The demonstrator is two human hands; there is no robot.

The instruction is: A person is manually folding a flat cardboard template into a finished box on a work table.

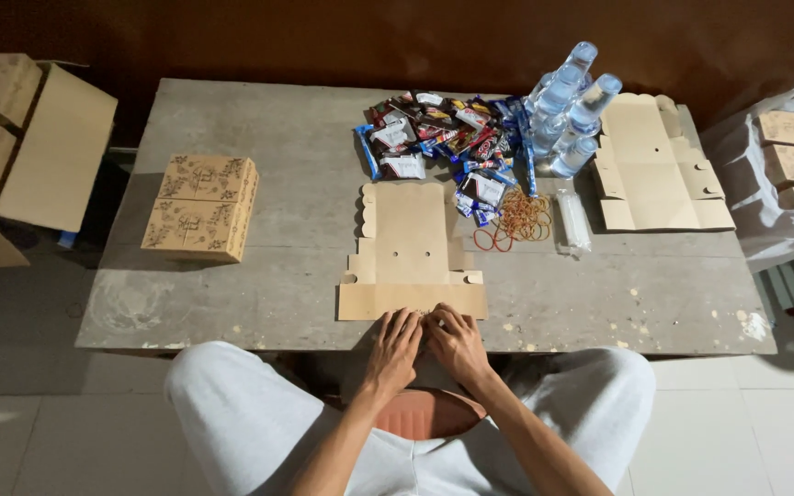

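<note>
My hands (425, 347) rest at the table's (287, 129) near edge on the flat box blank (411, 248), with folded boxes (202, 207) toward the left edge, snacks (443, 138) and bottles (567, 106) at the far edge, and more blanks (654, 170) toward the right edge.

A flat, unfolded brown cardboard box blank (412, 253) with a scalloped far edge lies at the near middle of the table (277, 285), its near flap under the left hand (394, 349) and right hand (457, 342). A stack of similar blanks (654, 165) lies at the far right. On the left stand two folded brown boxes (202, 207) with dark patterned print. A heap of small snack packets (443, 138) in red, blue, white and dark wrappers lies far of the middle blank. More patterned brown boxes sit in an open carton (11, 138) at far left and in a white plastic bag (783, 174) at right.
</note>
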